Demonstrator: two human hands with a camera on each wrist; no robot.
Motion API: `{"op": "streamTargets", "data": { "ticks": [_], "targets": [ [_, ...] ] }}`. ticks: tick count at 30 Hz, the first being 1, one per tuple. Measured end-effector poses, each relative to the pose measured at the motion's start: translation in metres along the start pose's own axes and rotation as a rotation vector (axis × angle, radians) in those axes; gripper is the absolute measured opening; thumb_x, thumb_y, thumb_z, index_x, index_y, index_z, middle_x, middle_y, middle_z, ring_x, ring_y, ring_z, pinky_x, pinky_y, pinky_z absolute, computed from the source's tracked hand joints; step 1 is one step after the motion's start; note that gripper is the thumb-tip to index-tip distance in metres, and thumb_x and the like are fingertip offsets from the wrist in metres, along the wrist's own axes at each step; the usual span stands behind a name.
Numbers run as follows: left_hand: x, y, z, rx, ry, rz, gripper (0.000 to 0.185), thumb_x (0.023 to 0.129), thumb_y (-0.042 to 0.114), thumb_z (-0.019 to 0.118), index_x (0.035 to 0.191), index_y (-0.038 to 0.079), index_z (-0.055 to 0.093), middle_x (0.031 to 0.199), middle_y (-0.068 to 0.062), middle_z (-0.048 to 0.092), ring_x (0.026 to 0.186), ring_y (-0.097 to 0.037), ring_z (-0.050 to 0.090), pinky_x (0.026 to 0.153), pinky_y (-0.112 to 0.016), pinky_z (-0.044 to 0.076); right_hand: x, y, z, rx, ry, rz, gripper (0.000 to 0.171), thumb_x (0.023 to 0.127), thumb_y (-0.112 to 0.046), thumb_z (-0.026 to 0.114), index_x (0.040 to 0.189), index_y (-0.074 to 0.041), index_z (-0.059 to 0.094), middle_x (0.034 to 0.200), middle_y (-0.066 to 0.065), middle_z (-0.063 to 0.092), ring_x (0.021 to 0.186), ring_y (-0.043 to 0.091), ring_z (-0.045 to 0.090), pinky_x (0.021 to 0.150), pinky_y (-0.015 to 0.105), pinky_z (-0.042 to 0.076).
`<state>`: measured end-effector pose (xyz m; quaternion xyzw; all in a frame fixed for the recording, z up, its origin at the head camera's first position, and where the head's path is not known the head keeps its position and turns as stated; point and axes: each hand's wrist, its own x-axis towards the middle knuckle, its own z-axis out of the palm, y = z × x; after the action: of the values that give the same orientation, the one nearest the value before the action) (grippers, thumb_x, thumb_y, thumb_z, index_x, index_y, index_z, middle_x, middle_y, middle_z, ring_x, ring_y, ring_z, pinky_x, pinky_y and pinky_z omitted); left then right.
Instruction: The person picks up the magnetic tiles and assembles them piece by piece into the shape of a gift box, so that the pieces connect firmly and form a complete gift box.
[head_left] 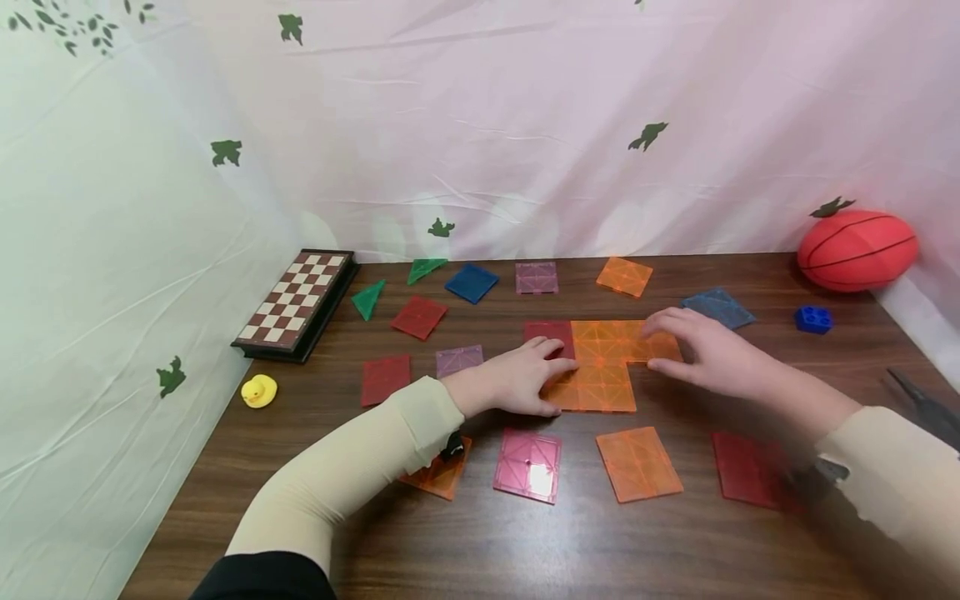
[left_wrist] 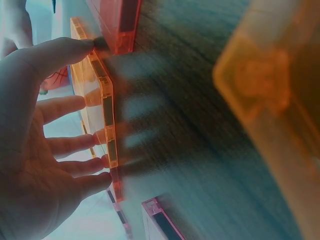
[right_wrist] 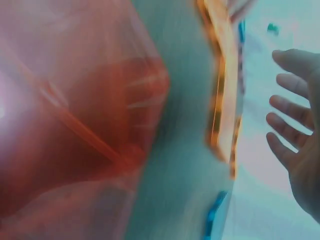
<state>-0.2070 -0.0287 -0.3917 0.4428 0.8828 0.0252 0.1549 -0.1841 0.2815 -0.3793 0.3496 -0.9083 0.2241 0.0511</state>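
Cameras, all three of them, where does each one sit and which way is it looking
Head: worn on the head, looking forward and down at the wooden table; both sleeved arms show, left hand and right hand resting on the joined orange tiles.
Left wrist: low by the tabletop, looking along the left hand's fingers at the orange tiles' edge.
Right wrist: low and blurred, past a red tile to the right hand's fingers.
Shared: all three show the orange tiles.
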Motion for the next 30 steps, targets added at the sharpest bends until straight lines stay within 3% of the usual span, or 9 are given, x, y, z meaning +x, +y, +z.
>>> {"op": "streamTargets", "data": {
  "ticks": [3, 5, 11, 14, 20, 25, 30],
  "targets": [
    [-0.001, 0.001, 0.0, 0.004, -0.002, 0.004, 0.075, 0.094, 0.045, 0.069, 0.159, 0.019, 0.039, 0.164, -0.018, 0.026, 0.15, -0.036, 0.024, 0.121, -0.035, 0.023, -0.014, -0.023, 0.003, 0.016, 0.015, -0.095, 0.037, 0.083, -0.011, 0.085, 0.115, -0.015, 0.067, 0.119, -0.003, 0.064, 0.111, 0.018, 0.058, 0.097, 0.025, 0.044],
    [-0.001, 0.001, -0.001, 0.004, -0.001, 0.005, 0.075, 0.094, 0.046, 0.069, 0.158, 0.019, 0.04, 0.164, -0.017, 0.026, 0.15, -0.036, 0.024, 0.12, -0.035, 0.023, -0.023, -0.037, 0.008, 0.038, -0.02, -0.134, 0.041, 0.081, -0.013, 0.087, 0.117, -0.019, 0.067, 0.121, -0.005, 0.063, 0.114, 0.015, 0.056, 0.1, 0.017, 0.039],
    [-0.002, 0.001, -0.002, -0.022, -0.004, -0.003, 0.075, 0.095, 0.044, 0.069, 0.159, 0.019, 0.04, 0.165, -0.017, 0.025, 0.151, -0.036, 0.022, 0.12, -0.037, 0.025, -0.048, -0.065, 0.027, 0.055, -0.216, -0.143, 0.048, 0.086, -0.039, 0.083, 0.129, -0.031, 0.062, 0.133, -0.01, 0.056, 0.122, 0.012, 0.051, 0.097, 0.034, 0.051],
    [-0.002, 0.001, -0.002, -0.03, -0.011, -0.01, 0.075, 0.095, 0.044, 0.068, 0.159, 0.019, 0.039, 0.165, -0.017, 0.024, 0.151, -0.036, 0.022, 0.12, -0.038, 0.025, -0.054, -0.071, 0.035, 0.029, -0.265, -0.142, 0.052, 0.086, -0.048, 0.08, 0.133, -0.034, 0.061, 0.138, -0.01, 0.053, 0.124, 0.012, 0.049, 0.094, 0.039, 0.053],
    [-0.001, 0.001, -0.001, -0.031, -0.011, -0.017, 0.075, 0.095, 0.044, 0.068, 0.159, 0.019, 0.039, 0.165, -0.016, 0.024, 0.151, -0.036, 0.022, 0.12, -0.038, 0.025, -0.056, -0.069, 0.038, 0.018, -0.279, -0.137, 0.053, 0.084, -0.041, 0.084, 0.131, -0.035, 0.061, 0.138, -0.009, 0.051, 0.122, 0.014, 0.049, 0.093, 0.04, 0.054],
    [-0.001, 0.0, -0.001, -0.026, -0.007, -0.017, 0.075, 0.095, 0.044, 0.069, 0.159, 0.019, 0.039, 0.165, -0.017, 0.024, 0.151, -0.037, 0.023, 0.12, -0.037, 0.024, -0.058, -0.064, 0.034, 0.029, -0.299, -0.061, 0.056, 0.08, -0.036, 0.088, 0.129, -0.038, 0.061, 0.135, -0.011, 0.051, 0.12, 0.013, 0.05, 0.093, 0.039, 0.054],
    [-0.002, 0.001, -0.001, -0.032, -0.007, -0.01, 0.075, 0.094, 0.045, 0.069, 0.159, 0.019, 0.039, 0.165, -0.017, 0.024, 0.151, -0.037, 0.022, 0.12, -0.038, 0.024, -0.061, -0.058, 0.029, 0.026, -0.265, -0.009, 0.058, 0.076, -0.033, 0.091, 0.125, -0.039, 0.061, 0.133, -0.013, 0.051, 0.119, 0.011, 0.049, 0.093, 0.038, 0.054]
  ]
}}
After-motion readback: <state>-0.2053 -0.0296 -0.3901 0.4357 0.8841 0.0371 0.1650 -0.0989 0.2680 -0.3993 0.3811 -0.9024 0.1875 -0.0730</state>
